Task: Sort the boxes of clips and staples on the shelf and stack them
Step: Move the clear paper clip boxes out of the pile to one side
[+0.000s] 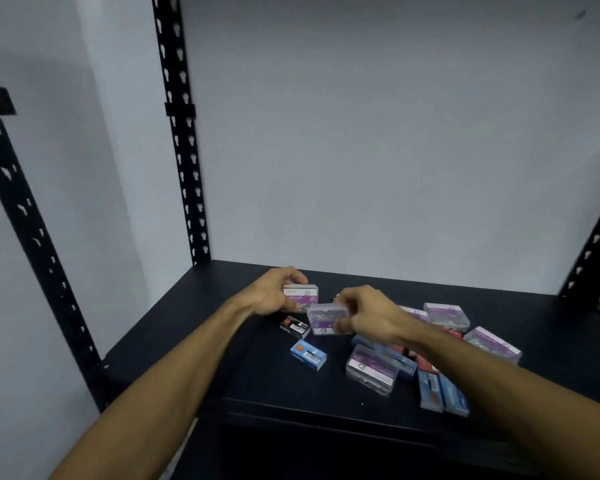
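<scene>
Pale grey wall backs a black shelf (174,327) framed by perforated uprights (181,133), and the boxes lie scattered across its right half. At the back left the left hand (274,294) curls round a clear clip box (300,296) with a purple label, steadying it where it stands, apparently as the base of a stack. Just in front of it the right hand (368,315) pinches a second clip box (326,318) between thumb and fingers, its grip narrow on that box, which is raised and tilted close beside the first; I judge it is being brought over to go on top. Whether the two boxes touch I cannot tell through the blur. Below them a black staple box (294,325) and a blue staple box (308,355) lie apart from the rest, perhaps already set aside by kind. To the right the unsorted heap remains: clip boxes (445,315) among blue and red staple boxes (442,393), some overlapping. Sorting looks barely begun, and the smooth plastic lids may let a stacked box slide if it is set down askew.
</scene>
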A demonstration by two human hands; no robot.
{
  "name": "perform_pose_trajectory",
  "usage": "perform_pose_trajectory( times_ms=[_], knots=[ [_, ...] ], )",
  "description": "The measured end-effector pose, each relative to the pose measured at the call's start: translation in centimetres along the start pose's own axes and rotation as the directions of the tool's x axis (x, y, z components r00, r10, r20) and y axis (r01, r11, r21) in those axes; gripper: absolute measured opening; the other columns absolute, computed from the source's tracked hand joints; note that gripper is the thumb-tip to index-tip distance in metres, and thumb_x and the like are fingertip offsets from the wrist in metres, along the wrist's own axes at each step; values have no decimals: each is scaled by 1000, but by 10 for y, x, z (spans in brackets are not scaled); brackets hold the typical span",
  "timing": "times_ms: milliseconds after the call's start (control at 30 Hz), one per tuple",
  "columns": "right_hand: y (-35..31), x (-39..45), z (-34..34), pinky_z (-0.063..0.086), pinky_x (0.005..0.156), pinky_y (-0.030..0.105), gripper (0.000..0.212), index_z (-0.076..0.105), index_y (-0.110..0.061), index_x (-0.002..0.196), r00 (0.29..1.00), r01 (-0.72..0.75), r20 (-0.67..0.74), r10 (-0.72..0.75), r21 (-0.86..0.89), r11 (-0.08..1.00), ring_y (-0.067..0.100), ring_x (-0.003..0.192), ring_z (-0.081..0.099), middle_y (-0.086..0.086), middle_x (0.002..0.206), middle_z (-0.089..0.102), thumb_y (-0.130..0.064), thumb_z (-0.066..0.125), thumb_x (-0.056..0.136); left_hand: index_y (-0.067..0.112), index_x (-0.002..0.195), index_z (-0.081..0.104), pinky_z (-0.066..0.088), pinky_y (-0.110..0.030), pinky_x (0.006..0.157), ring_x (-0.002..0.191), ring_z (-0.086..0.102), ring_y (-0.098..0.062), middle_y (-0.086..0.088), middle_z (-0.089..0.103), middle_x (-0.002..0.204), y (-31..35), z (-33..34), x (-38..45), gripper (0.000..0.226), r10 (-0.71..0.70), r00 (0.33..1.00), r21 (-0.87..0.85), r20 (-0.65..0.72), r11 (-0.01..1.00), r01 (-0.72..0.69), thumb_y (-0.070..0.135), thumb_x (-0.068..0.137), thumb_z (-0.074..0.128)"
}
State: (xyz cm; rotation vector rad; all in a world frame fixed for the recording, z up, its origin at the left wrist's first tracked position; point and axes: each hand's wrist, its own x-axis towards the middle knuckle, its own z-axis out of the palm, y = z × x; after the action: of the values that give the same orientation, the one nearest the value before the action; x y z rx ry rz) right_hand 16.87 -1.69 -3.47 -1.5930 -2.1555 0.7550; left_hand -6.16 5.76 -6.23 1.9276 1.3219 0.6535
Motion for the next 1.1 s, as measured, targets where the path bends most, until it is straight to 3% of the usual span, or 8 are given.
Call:
perform_pose_trajectory(
  times_ms=[133, 233, 400, 633, 733, 833, 1000, 1100],
  knots=[
    [-11, 15, -10, 48, 61, 23, 12, 60, -13, 86, 998, 11, -61, -8, 50, 999, 13, 77, 60, -2, 86, 65, -12, 72, 85, 20, 113, 62, 55, -21, 66, 95, 66, -19, -4, 66, 107, -13, -23, -3, 45, -42, 999, -15, -28, 999, 42, -5, 78, 74],
    [-24, 33, -11, 44, 62, 21, 27, 48, -22, 73, 996, 40, -78, -35, 60, 997, 13, 81, 60, -2, 88, 63, -11, 69, 86, 22, 110, 62, 57, -25, 69, 96, 67, -21, -4, 69, 106, -25, -43, -8, 44, -65, 995, -7, -71, 998, 65, -4, 77, 75],
    [-39, 66, 3, 47, 65, 22, 12, 61, -19, 96, 998, 57, -35, -55, 56, 997, 12, 84, 63, 1, 97, 67, -14, 69, 89, 28, 102, 65, 57, -30, 75, 92, 68, -20, -2, 71, 102, -48, -68, -18, 43, -89, 987, 18, -137, 996, 92, -2, 73, 77],
    [-47, 104, 30, 47, 64, 20, 24, 63, -11, 110, 999, 42, 3, -42, 14, 999, 17, 91, 63, 7, 106, 67, -14, 70, 87, 30, 97, 65, 57, -34, 84, 92, 69, -20, -1, 72, 99, -71, -76, -28, 41, -125, 973, 19, -196, 991, 132, -1, 72, 76],
    [-44, 109, 40, 48, 65, 21, 26, 62, -15, 109, 999, 30, 10, -31, 54, 998, 14, 88, 63, 4, 102, 66, -15, 72, 86, 33, 96, 65, 57, -39, 86, 92, 69, -21, 0, 71, 100, -78, -73, -31, 41, -125, 972, 13, -198, 991, 130, 7, 68, 77],
    [-35, 110, 46, 46, 64, 23, 27, 64, -15, 107, 1000, -11, 7, 10, 123, 992, 13, 85, 62, 3, 99, 67, -15, 76, 83, 33, 98, 65, 56, -36, 87, 93, 68, -20, 1, 70, 101, -81, -71, -31, 41, -108, 970, -3, -218, 994, 110, 6, 70, 80],
    [-21, 111, 58, 53, 78, 30, 25, 66, -17, 96, 994, -89, -36, 105, 305, 948, 18, 88, 67, 4, 94, 72, -13, 82, 77, 32, 102, 64, 55, -31, 88, 88, 67, -13, 1, 71, 101, -86, -67, -31, 42, -90, 972, -24, -218, 996, 86, 4, 75, 81],
    [-23, 112, 55, 53, 77, 27, 24, 68, -17, 99, 995, -79, -26, 91, 311, 947, 17, 89, 68, 3, 96, 72, -12, 80, 79, 30, 106, 66, 54, -27, 89, 94, 68, -14, 2, 71, 103, -85, -66, -32, 43, -84, 969, -34, -231, 996, 78, 3, 76, 80]
  ],
)
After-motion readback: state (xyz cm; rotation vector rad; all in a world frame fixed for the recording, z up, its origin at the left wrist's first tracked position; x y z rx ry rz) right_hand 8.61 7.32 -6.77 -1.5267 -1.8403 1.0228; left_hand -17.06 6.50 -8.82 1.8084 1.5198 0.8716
